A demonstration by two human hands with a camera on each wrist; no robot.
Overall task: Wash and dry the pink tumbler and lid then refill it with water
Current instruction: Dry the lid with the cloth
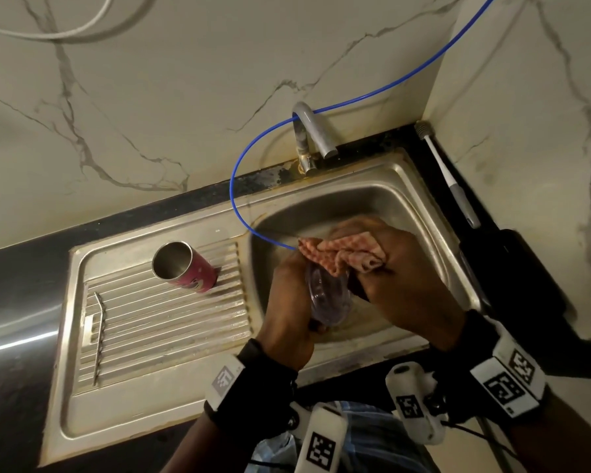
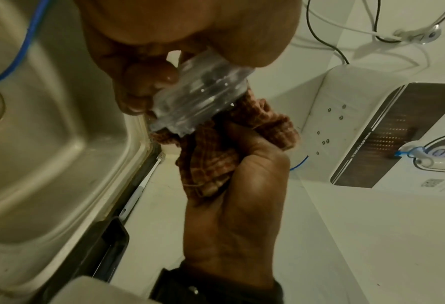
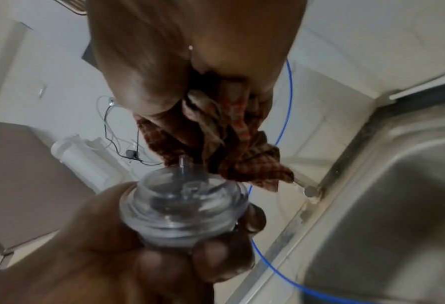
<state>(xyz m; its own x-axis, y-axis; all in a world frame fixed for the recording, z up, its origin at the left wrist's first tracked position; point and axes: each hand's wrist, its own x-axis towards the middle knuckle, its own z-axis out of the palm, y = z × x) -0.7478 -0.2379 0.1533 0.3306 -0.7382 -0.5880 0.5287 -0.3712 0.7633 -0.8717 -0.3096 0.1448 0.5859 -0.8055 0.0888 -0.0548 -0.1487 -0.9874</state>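
Observation:
The pink tumbler [image 1: 188, 268] stands open-mouthed and lidless on the ribbed drainboard [image 1: 157, 322], left of the basin. Over the basin my left hand [image 1: 287, 302] grips the clear plastic lid [image 1: 328, 295], which also shows as the lid [image 2: 200, 96] and the lid [image 3: 185, 207] in the wrist views. My right hand [image 1: 400, 278] holds a bunched orange checked cloth [image 1: 345, 254] against the lid's top edge. That cloth [image 2: 216, 156] hangs crumpled from the right palm, and the cloth [image 3: 229, 148] touches the lid's upper face.
A metal straw [image 1: 99, 336] lies on the drainboard's left side. The steel sink [image 1: 420, 206] has a tap [image 1: 311, 134] behind it and a blue tube [image 1: 239, 186] looping into the basin. A toothbrush [image 1: 447, 175] lies on the dark ledge at right. A water purifier [image 2: 387, 131] hangs on the wall.

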